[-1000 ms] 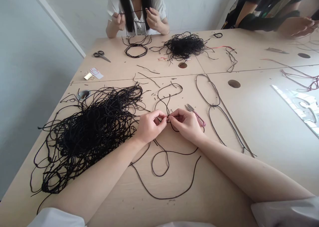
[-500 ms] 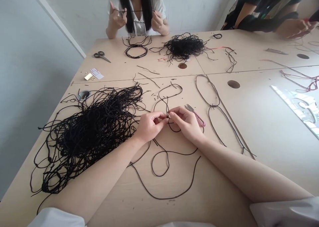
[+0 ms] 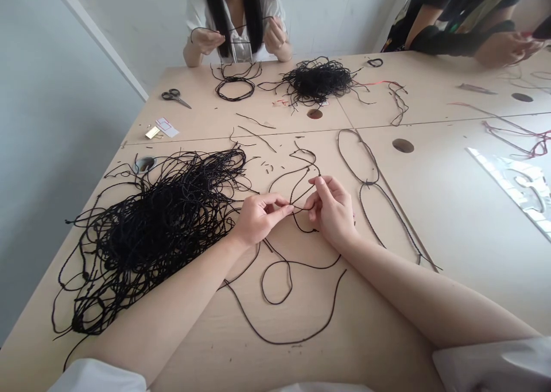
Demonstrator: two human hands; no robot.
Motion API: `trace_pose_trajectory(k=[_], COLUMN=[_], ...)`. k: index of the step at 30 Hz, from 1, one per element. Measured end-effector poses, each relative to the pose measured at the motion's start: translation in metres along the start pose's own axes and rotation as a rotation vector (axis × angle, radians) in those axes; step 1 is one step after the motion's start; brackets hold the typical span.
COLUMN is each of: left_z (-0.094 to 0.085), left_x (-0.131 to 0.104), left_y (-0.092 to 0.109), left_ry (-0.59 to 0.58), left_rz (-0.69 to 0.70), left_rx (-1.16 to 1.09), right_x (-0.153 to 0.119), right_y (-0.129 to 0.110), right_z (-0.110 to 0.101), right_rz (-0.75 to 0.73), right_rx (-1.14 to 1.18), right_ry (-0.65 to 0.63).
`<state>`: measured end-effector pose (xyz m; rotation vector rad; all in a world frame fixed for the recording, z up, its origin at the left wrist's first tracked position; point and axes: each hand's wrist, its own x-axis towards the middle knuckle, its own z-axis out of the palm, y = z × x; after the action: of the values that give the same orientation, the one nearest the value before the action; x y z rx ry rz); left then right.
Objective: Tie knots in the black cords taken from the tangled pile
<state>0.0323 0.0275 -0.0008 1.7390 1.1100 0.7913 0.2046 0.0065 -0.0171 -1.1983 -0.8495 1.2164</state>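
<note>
Between finger and thumb, my left hand [image 3: 262, 215] pinches a thin black cord [image 3: 303, 191] near its crossing point. My right hand [image 3: 331, 207], just to the right, is closed on the same cord, its thumb and forefinger pressed together at the upper strand. Cord loops spread above and below the fingers. Lower down, a long curved length of black cord [image 3: 279, 342] lies on the wooden table [image 3: 258, 369]. A large tangled pile of black cords [image 3: 150, 225] lies left of my left hand, partly behind my forearm.
Joined cord loops [image 3: 360, 220] lie right of my right hand. Farther back are black scissors [image 3: 175, 97], a coiled cord [image 3: 235, 89], another black cord pile [image 3: 321, 79] and a table hole [image 3: 403, 146]. A person [image 3: 235, 24] holds a cord opposite; another person's hands [image 3: 503, 49] are at upper right.
My right hand has moved right and slightly up from my left hand, drawing the cord with it and covering most of the pink-handled snips. The person opposite has shifted both hands.
</note>
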Motion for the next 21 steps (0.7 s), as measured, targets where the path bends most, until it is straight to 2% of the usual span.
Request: trace_pose_trajectory(k=[4,7,9,13,21], left_z=[-0.001,-0.0024,-0.003,-0.0021,0.0045], left_x=[0.0021,0.0052,0.0067,0.0063,0.002], left_y=[-0.0038,-0.0069,-0.0081,-0.0087,-0.0078], left_ry=[0.068,0.11,0.104,0.049,0.036], left_rz=[-0.037,-0.104,-0.145,-0.165,-0.109], left_rx=[-0.178,-0.326,-0.401,-0.461,-0.359], right_x=[-0.002,-0.0038,-0.0041,-0.0028,-0.0041], right_y=[-0.0035,-0.0064,-0.0065,-0.0035,-0.004], right_z=[0.0006,0.002,0.0027,0.0029,0.0033], right_rz=[0.005,-0.083,-0.132,-0.182,-0.209], right_rx=[-0.061,-0.206,-0.279,-0.323,-0.4], right_ry=[-0.124,-0.252,-0.293,-0.278,-0.233])
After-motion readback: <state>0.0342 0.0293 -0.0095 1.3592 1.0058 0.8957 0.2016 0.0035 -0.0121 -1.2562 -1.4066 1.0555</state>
